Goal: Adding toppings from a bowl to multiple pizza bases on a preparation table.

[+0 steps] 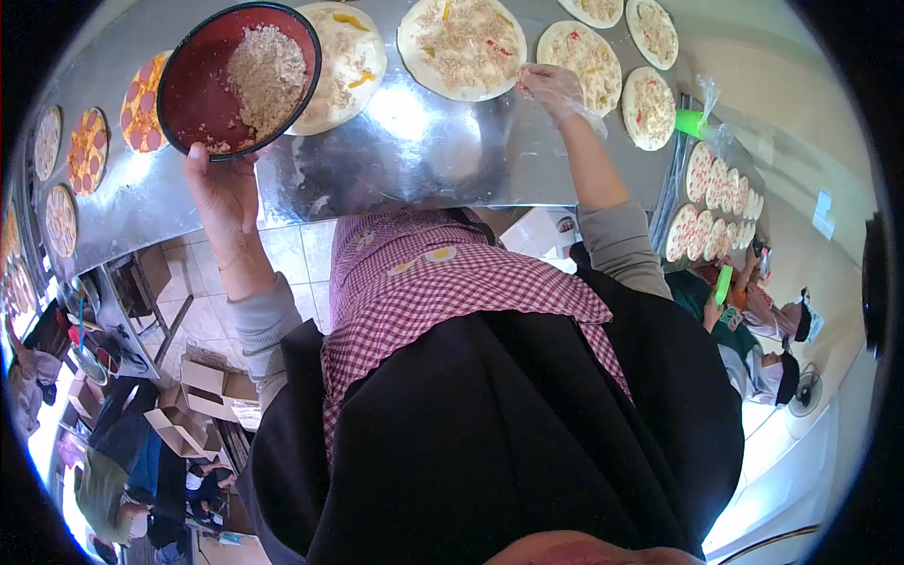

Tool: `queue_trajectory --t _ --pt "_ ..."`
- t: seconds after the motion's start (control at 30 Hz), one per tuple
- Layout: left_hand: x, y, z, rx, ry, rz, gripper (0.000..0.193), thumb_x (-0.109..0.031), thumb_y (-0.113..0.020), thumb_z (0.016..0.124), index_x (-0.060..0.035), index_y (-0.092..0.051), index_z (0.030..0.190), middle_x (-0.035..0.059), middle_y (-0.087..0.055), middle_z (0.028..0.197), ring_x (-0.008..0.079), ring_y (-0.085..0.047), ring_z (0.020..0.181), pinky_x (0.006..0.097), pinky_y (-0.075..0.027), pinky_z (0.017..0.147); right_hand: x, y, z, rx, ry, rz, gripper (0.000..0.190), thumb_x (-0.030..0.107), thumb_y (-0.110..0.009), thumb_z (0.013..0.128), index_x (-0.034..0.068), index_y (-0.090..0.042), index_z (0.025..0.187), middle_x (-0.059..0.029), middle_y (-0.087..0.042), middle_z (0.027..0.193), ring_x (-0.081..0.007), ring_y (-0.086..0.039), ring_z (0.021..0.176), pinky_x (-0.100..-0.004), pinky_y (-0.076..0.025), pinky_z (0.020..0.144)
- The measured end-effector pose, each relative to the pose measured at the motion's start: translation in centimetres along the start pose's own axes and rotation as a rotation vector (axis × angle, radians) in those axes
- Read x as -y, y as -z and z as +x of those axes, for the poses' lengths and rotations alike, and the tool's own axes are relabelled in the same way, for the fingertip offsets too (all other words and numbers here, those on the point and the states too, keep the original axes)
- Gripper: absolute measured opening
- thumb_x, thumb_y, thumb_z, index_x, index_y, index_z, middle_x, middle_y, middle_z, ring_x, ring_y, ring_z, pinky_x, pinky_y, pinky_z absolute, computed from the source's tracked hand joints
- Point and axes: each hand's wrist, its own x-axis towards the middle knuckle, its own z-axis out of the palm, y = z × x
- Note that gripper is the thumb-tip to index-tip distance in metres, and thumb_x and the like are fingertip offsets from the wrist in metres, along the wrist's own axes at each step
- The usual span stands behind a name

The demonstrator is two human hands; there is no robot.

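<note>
My left hand (224, 191) grips the near rim of a red bowl (205, 92) with a black edge. Pale crumbly topping (268, 81) is heaped in the bowl's right half. The bowl is tilted and partly covers a pizza (339, 92) with yellow pepper strips. My right hand (554, 88), in a clear plastic glove, has its fingertips together at the right edge of another pizza (462, 46), which bears crumbs and bits of pepper. Whether the fingers pinch anything is too small to tell. Just beyond that hand lies a further crumb-topped pizza (585, 60).
Pizzas with round sausage slices (145, 106) lie left on the metal table (402, 169). A green container (691, 123) stands near the table's right end. Another table holds rows of pizzas (681, 233). Co-workers (770, 374) are at right and lower left, near open cardboard boxes (205, 388).
</note>
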Motion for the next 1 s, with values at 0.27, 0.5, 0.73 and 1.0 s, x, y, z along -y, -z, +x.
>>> queue_trajectory --t 0.27,0.5,0.73,1.0 --pt "-0.6 0.9 -0.2 0.021 0.015 -0.011 0.063 -0.036 -0.063 0.078 -0.0078 -0.039 0.130 0.0127 -0.049 0.124 0.0267 -0.054 0.107 0.0405 -0.056 0.076 0.7 -0.6 -0.7 -0.007 -0.108 0.234 0.033 0.013 -0.068 0.071 -0.001 -0.065 0.100 -0.0121 -0.067 0.083 -0.0163 -0.064 0.072 -0.0248 -0.051 0.066" --pt "-1.3 1.4 0.0 -0.007 -0.002 0.014 0.064 -0.036 -0.062 0.078 -0.0081 -0.038 0.130 0.0133 -0.047 0.126 0.0274 -0.054 0.107 0.0405 -0.056 0.076 5.3 1.3 -1.5 0.015 -0.100 0.541 0.028 0.004 -0.062 0.082 -0.010 -0.056 0.105 -0.0155 -0.063 0.091 -0.0195 -0.065 0.078 -0.0260 -0.055 0.075" --pt "-2.6 2.3 0.4 -0.001 -0.036 -0.029 0.064 -0.034 -0.062 0.079 -0.0076 -0.036 0.131 0.0135 -0.047 0.127 0.0256 -0.055 0.107 0.0404 -0.055 0.078 8.7 1.2 1.0 0.007 0.022 0.511 0.025 0.002 -0.060 0.082 -0.011 -0.058 0.103 -0.0177 -0.062 0.095 -0.0206 -0.065 0.080 -0.0232 -0.056 0.071" --pt "-3.5 3.7 0.2 -0.067 -0.052 -0.004 0.063 -0.035 -0.061 0.079 -0.0078 -0.037 0.131 0.0138 -0.048 0.126 0.0258 -0.055 0.107 0.0403 -0.055 0.078 10.1 0.3 4.5 0.200 0.090 0.769 0.029 0.002 -0.058 0.084 -0.013 -0.051 0.108 -0.0190 -0.059 0.103 -0.0253 -0.063 0.089 -0.0271 -0.053 0.083"
